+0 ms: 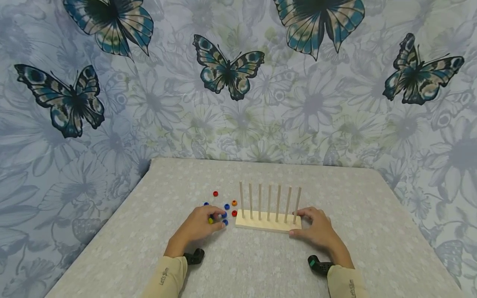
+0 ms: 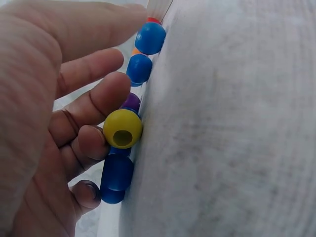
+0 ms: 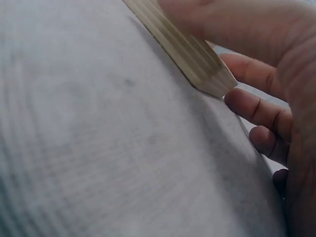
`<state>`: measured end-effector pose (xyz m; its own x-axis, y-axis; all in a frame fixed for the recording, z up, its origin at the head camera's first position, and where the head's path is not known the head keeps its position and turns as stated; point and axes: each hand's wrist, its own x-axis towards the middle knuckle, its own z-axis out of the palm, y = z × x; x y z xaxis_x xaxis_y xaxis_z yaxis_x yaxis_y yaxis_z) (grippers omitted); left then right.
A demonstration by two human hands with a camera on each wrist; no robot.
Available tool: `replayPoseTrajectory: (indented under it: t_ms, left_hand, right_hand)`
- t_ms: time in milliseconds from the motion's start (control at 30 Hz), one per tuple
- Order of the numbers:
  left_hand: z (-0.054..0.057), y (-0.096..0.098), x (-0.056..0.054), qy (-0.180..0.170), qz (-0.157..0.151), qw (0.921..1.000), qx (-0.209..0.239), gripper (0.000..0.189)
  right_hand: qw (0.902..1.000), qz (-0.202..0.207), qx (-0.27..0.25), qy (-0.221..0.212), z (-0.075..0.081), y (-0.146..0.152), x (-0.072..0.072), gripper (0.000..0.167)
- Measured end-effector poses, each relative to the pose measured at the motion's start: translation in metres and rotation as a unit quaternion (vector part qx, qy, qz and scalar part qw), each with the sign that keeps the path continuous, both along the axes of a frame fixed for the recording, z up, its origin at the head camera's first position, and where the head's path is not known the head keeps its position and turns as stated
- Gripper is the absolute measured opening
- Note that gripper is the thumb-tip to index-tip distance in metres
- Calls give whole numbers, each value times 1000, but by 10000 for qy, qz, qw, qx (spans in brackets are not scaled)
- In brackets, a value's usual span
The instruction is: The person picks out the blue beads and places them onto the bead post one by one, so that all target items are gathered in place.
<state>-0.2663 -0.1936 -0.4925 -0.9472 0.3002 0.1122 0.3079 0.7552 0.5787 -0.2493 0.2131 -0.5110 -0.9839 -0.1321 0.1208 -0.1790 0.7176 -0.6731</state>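
Observation:
A pale wooden peg rack (image 1: 266,224) stands on the table, with a row of several upright bare pegs. My right hand (image 1: 318,227) grips its right end, thumb at the front edge and fingers behind. The wrist view shows the thumb across the wooden base (image 3: 197,64). Left of the rack, my left hand (image 1: 201,225) is among loose beads, its fingers loosely bent. Its fingertips are close to a yellow bead (image 2: 122,128) and a dark blue bead (image 2: 117,172). A blue bead (image 2: 150,38) lies by the thumb; a purple bead (image 2: 131,101) is partly hidden.
Around the left hand lie a far red bead (image 1: 215,193), an orange bead (image 1: 234,203) and a red bead (image 1: 234,213) close to the rack. A patterned cloth covers the table (image 1: 246,265). Behind it rises a butterfly-print wall (image 1: 238,132).

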Motion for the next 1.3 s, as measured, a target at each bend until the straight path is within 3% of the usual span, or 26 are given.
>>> replayPoseTrajectory:
  t_ms: [567, 800, 1300]
  left_hand:
    - [1, 2, -1, 439, -192, 9974, -544, 18]
    - [-1, 3, -1, 459, -168, 9957, -782, 16]
    - [-1, 4, 1, 407, -139, 9969, -659, 14]
  right_hand:
    - [10000, 45, -5, -66, 0, 0, -2, 66]
    - [9999, 37, -7, -107, 3, -2, -1, 64]
    - [10000, 10, 8, -28, -2, -2, -2, 67]
